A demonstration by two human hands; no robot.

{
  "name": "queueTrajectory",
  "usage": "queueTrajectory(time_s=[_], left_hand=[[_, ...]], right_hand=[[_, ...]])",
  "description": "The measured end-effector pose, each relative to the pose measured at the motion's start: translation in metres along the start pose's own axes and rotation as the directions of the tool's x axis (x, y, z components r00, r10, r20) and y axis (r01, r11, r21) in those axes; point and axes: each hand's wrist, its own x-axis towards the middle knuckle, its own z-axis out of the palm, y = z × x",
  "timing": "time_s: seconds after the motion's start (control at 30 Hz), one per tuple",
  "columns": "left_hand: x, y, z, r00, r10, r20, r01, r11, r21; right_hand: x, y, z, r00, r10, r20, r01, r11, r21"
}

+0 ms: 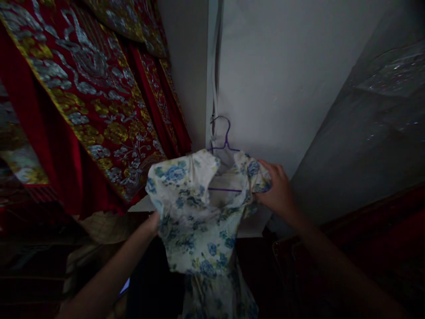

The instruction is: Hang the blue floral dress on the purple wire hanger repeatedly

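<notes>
A white dress with blue flowers (195,221) hangs on a purple wire hanger (226,137) against a pale wall. My right hand (277,190) grips the dress's right shoulder, fingers closed on the cloth. My left hand (153,223) is at the dress's left side, under the sleeve; its fingers are hidden behind the cloth. The hanger's hook is caught on a white cord (215,88) that runs up the wall.
Red garments with gold and silver embroidery (93,97) hang close at the left. A grey slanted surface (375,133) fills the right. Dark red furniture (365,248) lies below at the right. The lower part of the scene is very dark.
</notes>
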Motion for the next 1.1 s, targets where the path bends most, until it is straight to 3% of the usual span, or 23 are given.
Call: queueTrajectory(time_s=[0.13, 0.2, 0.3, 0.37, 0.5, 0.67, 0.73, 0.8, 0.87, 0.93, 1.0, 1.1], left_hand=[[-0.013, -0.03, 0.002, 0.97, -0.242, 0.04, 0.242, 0.921, -0.306], [-0.015, -0.041, 0.01, 0.973, -0.23, -0.012, 0.212, 0.914, -0.346], [-0.024, -0.051, 0.021, 0.985, -0.145, -0.09, 0.119, 0.962, -0.248], [-0.033, -0.056, 0.025, 0.979, -0.149, -0.139, 0.116, 0.969, -0.22], [-0.055, -0.07, 0.026, 0.938, -0.268, -0.22, 0.205, 0.941, -0.269], [-0.084, -0.092, 0.031, 0.866, -0.397, -0.303, 0.232, 0.857, -0.461], [-0.095, -0.101, 0.036, 0.851, -0.438, -0.289, 0.224, 0.801, -0.554], [-0.104, -0.11, 0.04, 0.839, -0.476, -0.262, 0.25, 0.766, -0.592], [-0.111, -0.117, 0.045, 0.836, -0.49, -0.247, 0.289, 0.776, -0.561], [-0.117, -0.12, 0.049, 0.844, -0.477, -0.246, 0.318, 0.814, -0.487], [-0.123, -0.119, 0.052, 0.857, -0.447, -0.256, 0.318, 0.85, -0.42], [-0.13, -0.11, 0.056, 0.88, -0.405, -0.247, 0.309, 0.885, -0.349]], right_hand=[[0.041, 0.0, -0.021, 0.997, 0.041, -0.072, -0.048, 0.995, -0.093], [0.055, -0.008, -0.027, 0.997, 0.069, -0.045, -0.073, 0.992, -0.107], [0.057, -0.022, -0.032, 0.993, 0.117, -0.009, -0.118, 0.985, -0.13], [0.051, -0.028, -0.032, 0.994, 0.108, 0.017, -0.105, 0.986, -0.133], [0.041, -0.033, -0.032, 0.994, -0.029, 0.106, 0.035, 0.998, -0.056], [0.021, -0.04, -0.041, 0.985, -0.149, 0.091, 0.145, 0.988, 0.045], [-0.004, -0.045, -0.045, 0.994, -0.103, 0.024, 0.099, 0.986, 0.131], [-0.04, -0.051, -0.041, 0.993, 0.091, -0.072, -0.068, 0.961, 0.27], [-0.08, -0.059, -0.028, 0.917, 0.39, -0.079, -0.312, 0.828, 0.466], [-0.115, -0.069, -0.006, 0.783, 0.609, 0.126, -0.554, 0.591, 0.586], [-0.137, -0.08, 0.018, 0.684, 0.638, 0.353, -0.682, 0.387, 0.621], [-0.138, -0.094, 0.045, 0.665, 0.514, 0.542, -0.728, 0.281, 0.626]])
